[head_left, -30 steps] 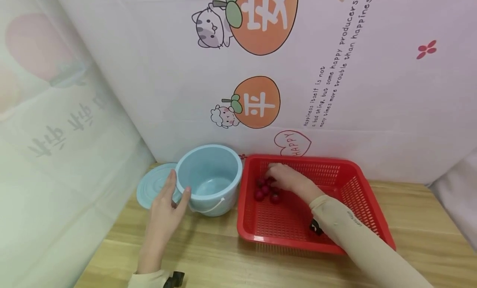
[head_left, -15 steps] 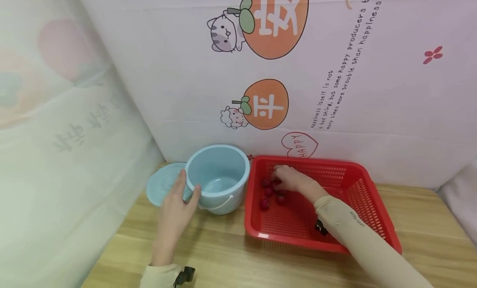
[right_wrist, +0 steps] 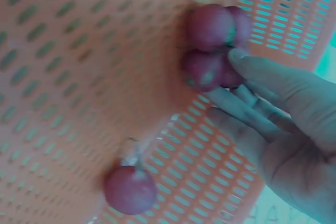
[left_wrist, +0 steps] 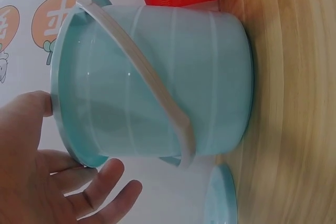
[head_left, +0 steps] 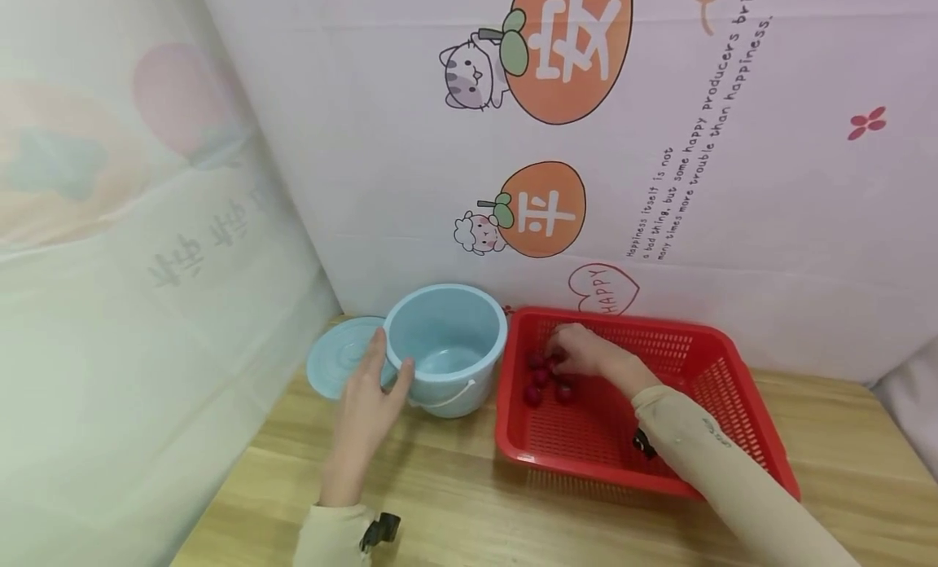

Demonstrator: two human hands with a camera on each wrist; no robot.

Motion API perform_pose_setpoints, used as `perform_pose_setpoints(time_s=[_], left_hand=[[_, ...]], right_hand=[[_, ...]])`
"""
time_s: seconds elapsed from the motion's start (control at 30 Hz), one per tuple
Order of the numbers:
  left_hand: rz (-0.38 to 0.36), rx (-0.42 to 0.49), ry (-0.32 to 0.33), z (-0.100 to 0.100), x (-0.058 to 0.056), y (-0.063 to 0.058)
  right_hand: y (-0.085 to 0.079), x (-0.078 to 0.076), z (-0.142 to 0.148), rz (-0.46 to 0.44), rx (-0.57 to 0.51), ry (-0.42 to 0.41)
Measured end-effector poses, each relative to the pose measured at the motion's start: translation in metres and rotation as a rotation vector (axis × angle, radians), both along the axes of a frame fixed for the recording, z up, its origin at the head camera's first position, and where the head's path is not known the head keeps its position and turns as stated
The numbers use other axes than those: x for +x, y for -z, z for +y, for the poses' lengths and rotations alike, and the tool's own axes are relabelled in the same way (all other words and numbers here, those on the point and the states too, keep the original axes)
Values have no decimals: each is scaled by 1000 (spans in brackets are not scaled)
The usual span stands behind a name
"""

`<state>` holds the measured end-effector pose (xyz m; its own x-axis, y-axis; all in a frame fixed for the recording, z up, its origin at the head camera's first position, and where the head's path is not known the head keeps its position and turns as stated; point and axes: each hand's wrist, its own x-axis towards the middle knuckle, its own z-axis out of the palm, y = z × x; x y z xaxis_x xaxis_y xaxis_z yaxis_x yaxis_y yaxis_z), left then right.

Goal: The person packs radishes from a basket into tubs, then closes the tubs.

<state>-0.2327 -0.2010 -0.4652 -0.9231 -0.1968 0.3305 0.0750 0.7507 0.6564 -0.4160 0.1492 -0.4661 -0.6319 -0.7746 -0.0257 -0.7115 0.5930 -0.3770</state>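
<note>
A light blue bucket (head_left: 458, 388) stands upright, its white handle (left_wrist: 152, 80) hanging down the side. My left hand (head_left: 370, 400) touches the bucket's rim with thumb and index finger, the other fingers loosely spread in the left wrist view. Several round, purple-red radishes (right_wrist: 210, 27) lie in a red perforated basket (head_left: 516, 445). My right hand (head_left: 586, 355) reaches into the basket's back left part. In the right wrist view, its thumb and fingertips pinch a radish (right_wrist: 229, 74) at the cluster's edge, while another radish (right_wrist: 130, 190) lies apart.
A light blue lid (head_left: 339, 359) lies on the wooden table (head_left: 440, 502) left of the bucket. Behind stands a printed cloth wall (head_left: 388, 184), with another pale cloth (head_left: 242, 331) at the left. The basket stands close to the bucket's right side.
The head view has turned, so everything sits further right in it. My right hand stays among the radishes, a few of which have shifted. My left hand stays on the bucket's rim.
</note>
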Motion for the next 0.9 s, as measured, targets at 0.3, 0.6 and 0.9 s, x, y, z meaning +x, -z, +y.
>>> perform_pose_setpoints(time_s=[0.3,0.6,0.9], left_hand=[[-32,-12,-74,3,2,-1],[-22,-18,-70,2,1,-2],[-21,-20,-49,3,0,-2]], right_hand=[[-12,4,4,-69,-144,31],[-18,2,11,-286,-314,116],[-25,2,12,-328,-347,115]])
